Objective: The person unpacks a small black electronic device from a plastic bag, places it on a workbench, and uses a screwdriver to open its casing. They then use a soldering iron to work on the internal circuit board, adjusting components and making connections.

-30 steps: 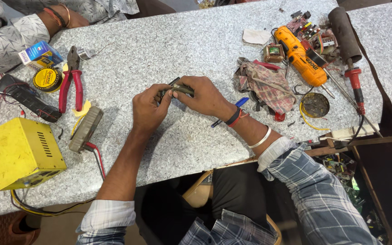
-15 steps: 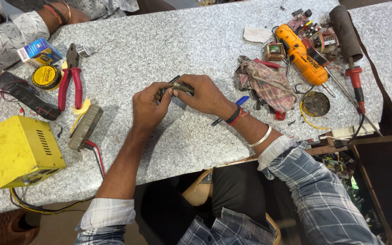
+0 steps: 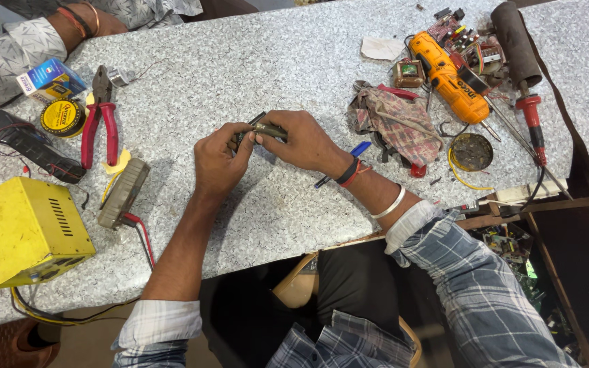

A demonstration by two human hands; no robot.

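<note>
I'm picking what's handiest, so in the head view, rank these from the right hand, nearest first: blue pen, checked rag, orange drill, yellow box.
From the right hand:
1. Blue pen, just beside the wrist.
2. Checked rag, a little further to the right.
3. Orange drill, beyond the rag, up and right.
4. Yellow box, far across at the table's left edge.
</note>
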